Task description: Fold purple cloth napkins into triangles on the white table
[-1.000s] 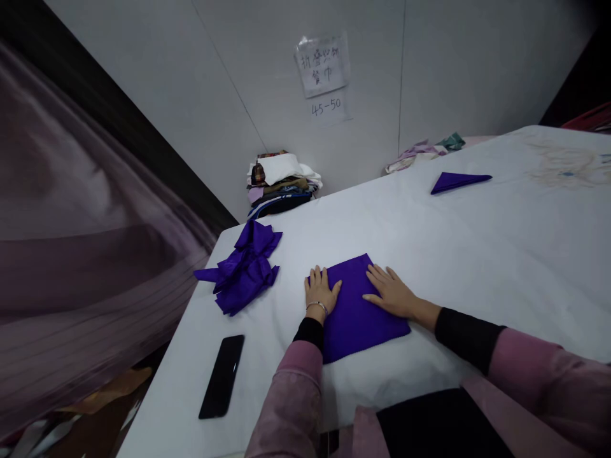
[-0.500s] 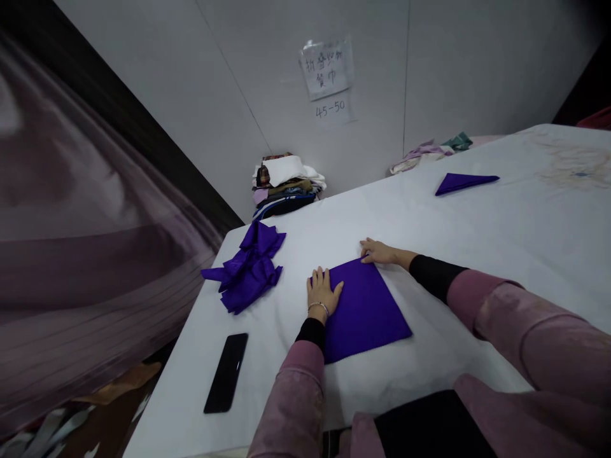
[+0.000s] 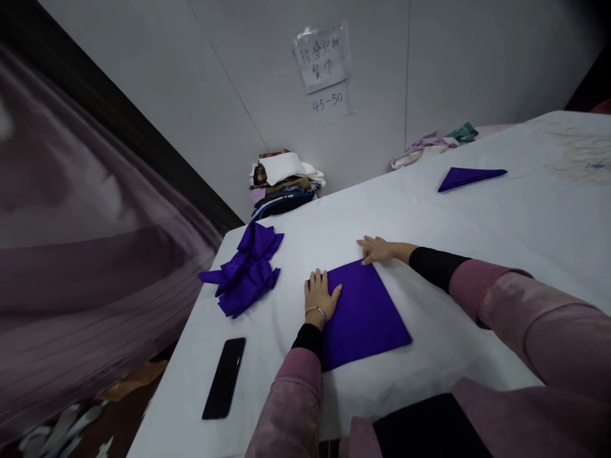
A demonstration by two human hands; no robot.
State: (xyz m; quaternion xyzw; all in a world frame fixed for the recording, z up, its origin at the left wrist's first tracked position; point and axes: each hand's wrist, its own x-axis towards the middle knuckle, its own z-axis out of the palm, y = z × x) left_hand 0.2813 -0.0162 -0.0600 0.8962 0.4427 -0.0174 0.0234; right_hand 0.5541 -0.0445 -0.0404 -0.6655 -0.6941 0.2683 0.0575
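A purple cloth napkin (image 3: 365, 318) lies flat on the white table, squared off in front of me. My left hand (image 3: 321, 296) rests palm down on its upper left part, fingers stretched out and touching the cloth. At the upper right corner is my right hand (image 3: 377, 249), with its thumb at the cloth's edge and its other fingers reaching over the white surface beyond. Neither hand grips anything that I can make out. The napkin's left edge is partly hidden under my left hand and wrist.
Crumpled purple napkins (image 3: 251, 270) lie to the left, above a black phone (image 3: 224, 378). A folded purple napkin (image 3: 470, 178) sits far right on the white table (image 3: 305, 235). Behind are stacked fabrics (image 3: 286, 184), a loose cloth pile (image 3: 424, 149) and a wall sign (image 3: 322, 60).
The view has shifted slightly. Both hands stay at about the same places on the napkin, and the cloth lies as before.
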